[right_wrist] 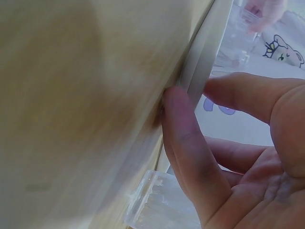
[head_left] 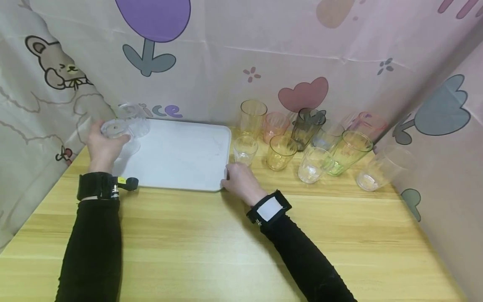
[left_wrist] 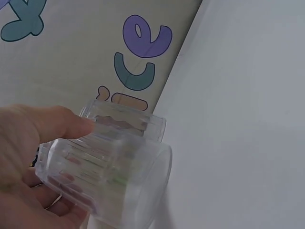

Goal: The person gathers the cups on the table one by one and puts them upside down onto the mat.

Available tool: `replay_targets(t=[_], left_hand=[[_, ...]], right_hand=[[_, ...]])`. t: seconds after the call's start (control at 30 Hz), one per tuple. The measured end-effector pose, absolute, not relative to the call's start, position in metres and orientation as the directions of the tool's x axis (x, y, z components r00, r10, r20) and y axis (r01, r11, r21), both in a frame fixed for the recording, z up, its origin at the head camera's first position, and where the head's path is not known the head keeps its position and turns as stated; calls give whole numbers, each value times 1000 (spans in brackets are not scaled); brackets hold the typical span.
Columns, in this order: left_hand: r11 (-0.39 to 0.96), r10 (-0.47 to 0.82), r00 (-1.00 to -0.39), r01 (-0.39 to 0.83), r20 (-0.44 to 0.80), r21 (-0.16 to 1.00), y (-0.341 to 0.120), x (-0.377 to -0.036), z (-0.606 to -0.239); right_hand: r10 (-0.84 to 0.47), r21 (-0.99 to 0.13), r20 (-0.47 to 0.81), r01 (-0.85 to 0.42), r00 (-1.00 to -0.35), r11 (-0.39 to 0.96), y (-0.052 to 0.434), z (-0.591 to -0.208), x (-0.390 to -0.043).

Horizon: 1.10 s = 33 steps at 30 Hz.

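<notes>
My left hand [head_left: 103,147] grips a clear glass [left_wrist: 105,176] round its base end. The glass is upside down, its mouth toward the left end of a white tray [head_left: 181,155]. Right behind it on the tray stands another clear glass [head_left: 136,121], also bottom up. At the tray's near right corner, my right hand [head_left: 243,181] pinches the rim between thumb and fingers; the right wrist view shows the thumb [right_wrist: 238,93] on the upper side of the rim. A short clear glass [head_left: 245,150] stands just beyond that hand.
Right of the tray several glasses stand close together, among them a tall yellow glass [head_left: 253,115], a dark grey glass [head_left: 307,128], a green glass [head_left: 349,153] and a clear glass [head_left: 371,176] at the far right. A printed curtain [head_left: 211,63] hangs behind the wooden table [head_left: 181,243].
</notes>
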<state>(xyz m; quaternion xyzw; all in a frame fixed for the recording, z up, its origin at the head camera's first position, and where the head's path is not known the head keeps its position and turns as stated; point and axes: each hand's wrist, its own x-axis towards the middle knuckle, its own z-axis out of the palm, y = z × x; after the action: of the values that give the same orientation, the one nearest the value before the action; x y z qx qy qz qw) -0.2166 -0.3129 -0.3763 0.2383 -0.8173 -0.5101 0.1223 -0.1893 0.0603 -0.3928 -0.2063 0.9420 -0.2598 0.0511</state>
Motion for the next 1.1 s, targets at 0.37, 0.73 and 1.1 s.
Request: replay_targets(t=[0.37, 0.73, 1.1], left_hand=[[376, -517, -856, -243, -16, 894, -313, -221, -379], [396, -482, -876, -246, -28, 885, -313, -218, -380], [443, -525, -842, -148, 122, 884, -295, -215, -361]], right_hand=[[-416, -520, 26, -367, -909, 771, 61, -392, -190], [-412, -507, 21, -365, -911, 781, 61, -392, -189], [-348, -622, 257, -430, -901, 654, 72, -374, -184]])
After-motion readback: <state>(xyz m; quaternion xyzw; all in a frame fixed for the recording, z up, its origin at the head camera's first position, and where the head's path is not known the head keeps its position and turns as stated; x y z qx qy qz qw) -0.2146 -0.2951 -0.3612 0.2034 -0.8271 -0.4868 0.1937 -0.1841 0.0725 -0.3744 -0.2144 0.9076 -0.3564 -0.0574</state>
